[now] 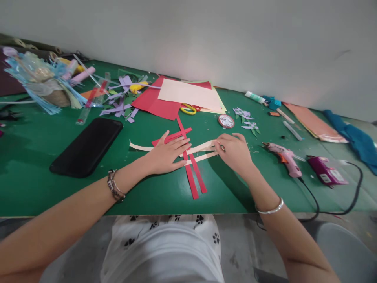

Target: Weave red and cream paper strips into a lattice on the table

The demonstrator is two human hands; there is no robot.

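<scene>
My left hand (169, 154) lies flat with its fingers stretched, pressing crossed paper strips against the table. Red paper strips (193, 179) run lengthwise beneath it, their near ends pointing toward me. Pale pink paper strips (203, 158) cross them from side to side, and one end curls out left of that hand. My right hand (235, 153) pinches the right end of a pale pink strip between thumb and fingers, lifted a little off the table. The crossings under my left palm are hidden.
Red and pale pink sheets (188, 94) lie behind, with yellow-handled scissors (188, 110) by them. A black phone (86, 147) rests left. To the right are a pink glue gun (284, 157), its cord, and a purple power block (326, 170). Small woven pieces (250, 126) lie behind my right hand.
</scene>
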